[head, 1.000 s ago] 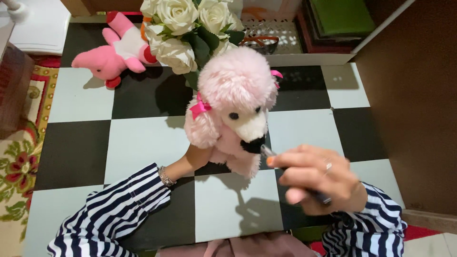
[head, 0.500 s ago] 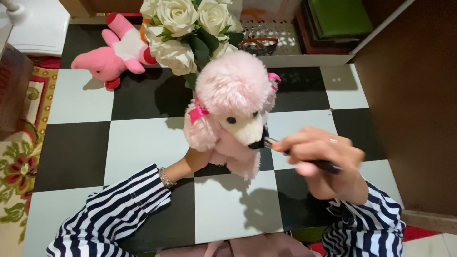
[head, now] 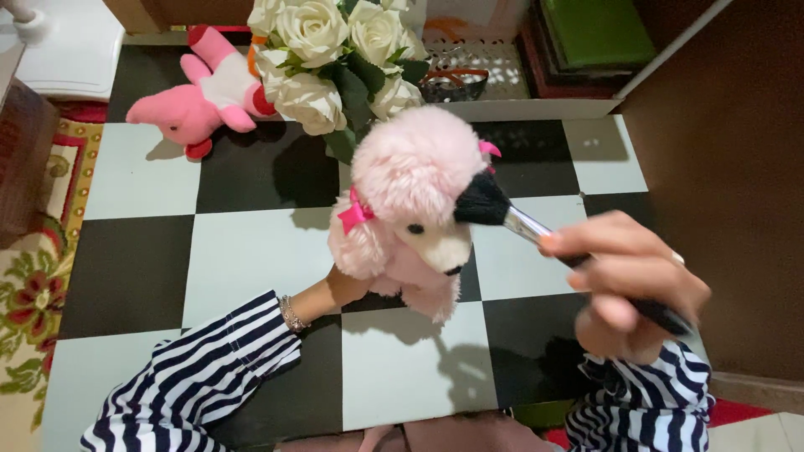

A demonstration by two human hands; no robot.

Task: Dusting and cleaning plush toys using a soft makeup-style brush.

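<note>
A fluffy pink poodle toy [head: 410, 192] with pink bows stands upright over the black-and-white checkered table [head: 251, 251]. My left hand [head: 345, 285] grips it from behind and below, mostly hidden by its fur. My right hand [head: 632, 280] holds a makeup brush [head: 502, 214] with a silver ferrule and dark handle. Its black bristle head touches the toy's head near the right ear, above the eye. Both my sleeves are navy-and-white striped.
A bunch of white roses [head: 335, 50] stands just behind the poodle. A pink plush animal [head: 197, 96] lies at the table's far left. A white perforated tray with sunglasses [head: 456, 79] sits behind. A brown wall [head: 729, 167] bounds the right; a patterned rug [head: 33, 285] lies left.
My right hand lifted the brush from the toy's black nose up to the side of its head. The poodle tipped slightly lower and to the right.
</note>
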